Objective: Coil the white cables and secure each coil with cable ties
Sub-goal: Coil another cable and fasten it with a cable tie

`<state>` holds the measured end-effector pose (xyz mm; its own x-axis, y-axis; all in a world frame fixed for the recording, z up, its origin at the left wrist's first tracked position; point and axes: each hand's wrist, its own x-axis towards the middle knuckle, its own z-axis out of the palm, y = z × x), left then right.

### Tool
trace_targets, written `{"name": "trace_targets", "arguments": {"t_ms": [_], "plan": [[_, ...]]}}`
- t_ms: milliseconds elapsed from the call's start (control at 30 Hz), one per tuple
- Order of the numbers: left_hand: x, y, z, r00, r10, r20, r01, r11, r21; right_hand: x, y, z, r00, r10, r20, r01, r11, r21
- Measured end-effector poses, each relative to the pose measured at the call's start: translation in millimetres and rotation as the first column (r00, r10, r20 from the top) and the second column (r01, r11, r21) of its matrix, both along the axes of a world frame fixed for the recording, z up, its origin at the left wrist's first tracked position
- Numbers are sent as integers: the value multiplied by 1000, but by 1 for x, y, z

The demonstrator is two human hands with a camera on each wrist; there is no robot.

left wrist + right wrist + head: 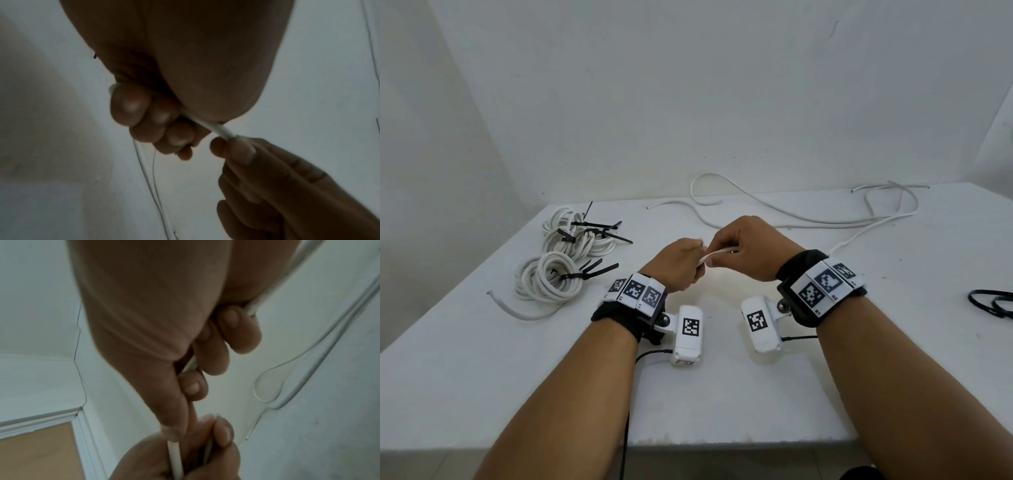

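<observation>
Both hands meet above the middle of the white table (722, 394). My left hand (681, 263) is curled round one end of a loose white cable (717, 255); its end pokes out past my fingers (131, 104). My right hand (743, 250) pinches the same cable (218, 129) just beside the left. From there the cable (174, 456) runs through my right fist and trails off to the right across the table (859, 236).
Two coiled white cables with black ties (578, 233) (548, 277) lie at the left. More loose white cable (756, 202) sprawls along the far edge by the wall. Spare black cable ties (993, 303) lie at the right edge.
</observation>
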<state>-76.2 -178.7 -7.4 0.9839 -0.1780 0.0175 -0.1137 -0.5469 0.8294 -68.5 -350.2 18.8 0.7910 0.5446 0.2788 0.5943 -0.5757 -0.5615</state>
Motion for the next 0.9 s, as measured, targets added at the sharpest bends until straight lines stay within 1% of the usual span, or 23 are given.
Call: {"name": "trace_targets", "arguments": {"t_ms": [67, 100, 200, 300, 400, 467, 500, 567, 600, 700, 733, 800, 900], "plan": [[-3, -4, 1, 993, -40, -112, 25, 991, -134, 4, -6, 1, 1000, -19, 13, 17, 994, 110], [-4, -6, 2, 989, -59, -134, 31, 978, -205, 6, -9, 1, 999, -31, 22, 27, 987, 158], [-6, -8, 2, 983, -110, -149, 44, 919, -392, 12, -17, 1, 997, -56, 52, 40, 963, 265], [-5, -8, 1, 955, -234, -182, 104, 839, -534, 14, -20, -2, 997, -41, 65, 18, 944, 329], [-7, -7, 3, 933, -329, -143, 180, 775, -606, 17, -20, -4, 999, -13, 33, -2, 916, 401], [-11, -7, 4, 942, -326, -85, 202, 749, -631, 19, -21, -6, 1000, 9, 11, -13, 906, 423], [-13, -8, 5, 951, -303, -68, 189, 738, -647, 19, -22, -7, 1000, 16, -8, -11, 908, 419], [-16, -10, 6, 959, -276, -59, 157, 695, -702, 18, -20, -9, 997, 30, -71, 0, 922, 386], [-18, -11, 7, 956, -290, -52, 157, 649, -744, 19, -18, -10, 994, 28, -102, 10, 935, 354], [-24, -15, 11, 926, -378, 18, 197, 440, -876, 20, -15, -11, 991, -2, -134, 32, 974, 225], [-24, -17, 13, 922, -386, 40, 200, 385, -901, 21, -15, -10, 989, -27, -144, 52, 984, 173], [-24, -19, 15, 936, -344, 69, 187, 324, -927, 20, -14, -8, 984, -68, -164, 79, 995, 63], [-18, -22, 14, 976, -218, 26, 83, 259, -962, 14, -7, -5, 979, -103, -178, 80, 988, -131]]}}
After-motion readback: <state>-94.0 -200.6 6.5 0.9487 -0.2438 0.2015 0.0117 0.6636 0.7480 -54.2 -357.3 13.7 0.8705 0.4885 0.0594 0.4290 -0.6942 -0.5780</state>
